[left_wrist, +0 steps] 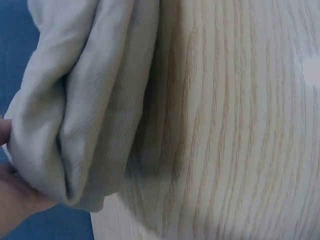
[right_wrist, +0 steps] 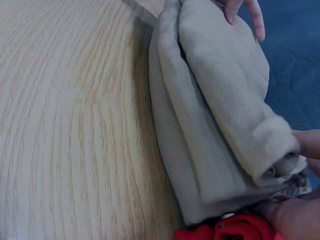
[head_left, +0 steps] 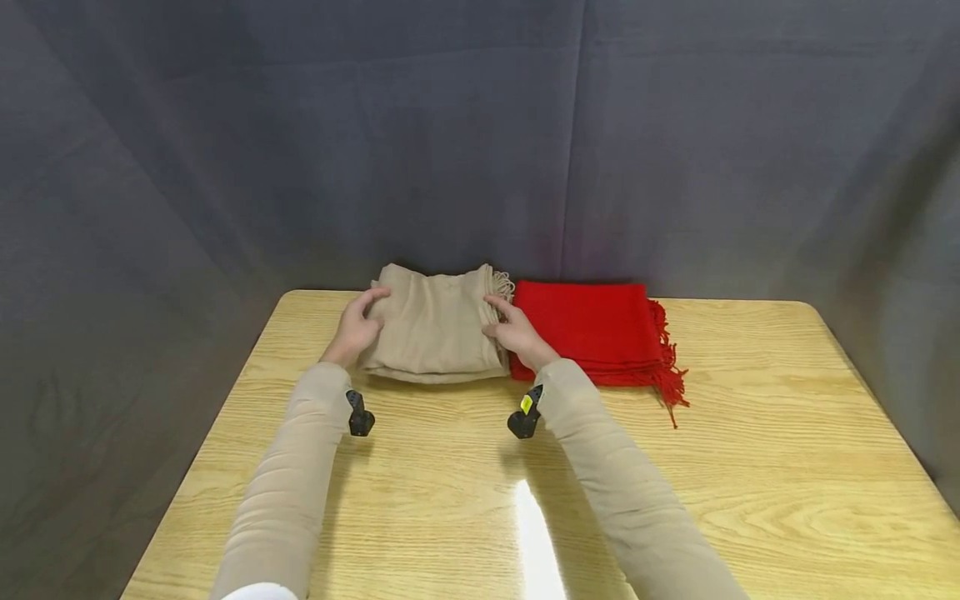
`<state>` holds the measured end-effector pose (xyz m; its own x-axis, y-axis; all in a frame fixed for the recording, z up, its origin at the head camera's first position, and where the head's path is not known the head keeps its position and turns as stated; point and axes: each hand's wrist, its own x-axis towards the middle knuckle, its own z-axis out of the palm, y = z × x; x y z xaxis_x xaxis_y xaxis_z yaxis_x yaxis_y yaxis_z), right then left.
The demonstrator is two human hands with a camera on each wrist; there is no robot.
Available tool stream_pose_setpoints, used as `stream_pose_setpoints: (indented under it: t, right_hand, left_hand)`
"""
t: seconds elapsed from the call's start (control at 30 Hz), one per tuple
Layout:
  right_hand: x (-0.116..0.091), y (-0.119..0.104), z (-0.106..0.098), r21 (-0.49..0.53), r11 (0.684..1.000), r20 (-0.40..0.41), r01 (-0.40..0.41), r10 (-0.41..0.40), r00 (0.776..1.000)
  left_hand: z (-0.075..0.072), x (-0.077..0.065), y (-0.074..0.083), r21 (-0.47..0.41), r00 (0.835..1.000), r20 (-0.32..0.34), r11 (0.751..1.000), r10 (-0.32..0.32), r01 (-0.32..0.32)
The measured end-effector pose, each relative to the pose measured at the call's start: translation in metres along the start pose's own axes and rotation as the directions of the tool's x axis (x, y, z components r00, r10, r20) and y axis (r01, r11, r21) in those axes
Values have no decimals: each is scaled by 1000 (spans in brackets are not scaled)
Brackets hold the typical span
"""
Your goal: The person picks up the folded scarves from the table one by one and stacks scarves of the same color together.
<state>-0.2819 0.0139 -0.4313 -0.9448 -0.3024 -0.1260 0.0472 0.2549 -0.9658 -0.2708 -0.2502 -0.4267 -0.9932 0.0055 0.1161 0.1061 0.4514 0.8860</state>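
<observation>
A folded beige scarf [head_left: 435, 325] with fringe [head_left: 503, 286] at its right end lies near the table's far edge. My left hand [head_left: 354, 330] holds its left end, thumb and fingers spread around the fold. At the opposite end, my right hand [head_left: 519, 332] grips the layers near the fringe. The right wrist view shows fingers [right_wrist: 306, 144] and thumb on either side of the folded end. Stacked, loosely rounded folds of the scarf [left_wrist: 100, 80] face the camera in the left wrist view. Some fingertips are hidden behind the cloth.
Directly right of the beige scarf lies a folded red scarf [head_left: 585, 325], its fringe [head_left: 669, 375] hanging toward the right and front. The wooden table [head_left: 450, 500] ends at a dark cloth backdrop [head_left: 450, 150]. Small black devices [head_left: 361, 417] sit at both wrists.
</observation>
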Motion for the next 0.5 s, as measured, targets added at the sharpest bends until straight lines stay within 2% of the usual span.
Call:
stream_pose_setpoints:
  t: [0.07, 0.17, 0.33, 0.5]
  right_hand:
    - [0, 0, 0, -17, 1000, 27, -18, 19, 999]
    - [1, -1, 0, -32, 999, 25, -37, 37, 999]
    - [-2, -8, 0, -10, 1000, -30, -19, 19, 999]
    - [-6, -10, -1, -30, 1000, -102, 2, -5, 995]
  left_hand:
    - [-3, 0, -1, 15, 1000, 20, 1000, -19, 18]
    - [-8, 0, -2, 18, 998, 42, 999, -48, 47]
    - [-18, -1, -2, -68, 996, 41, 994, -83, 86]
    - [-24, -10, 12, -170, 996, 13, 981, -92, 93]
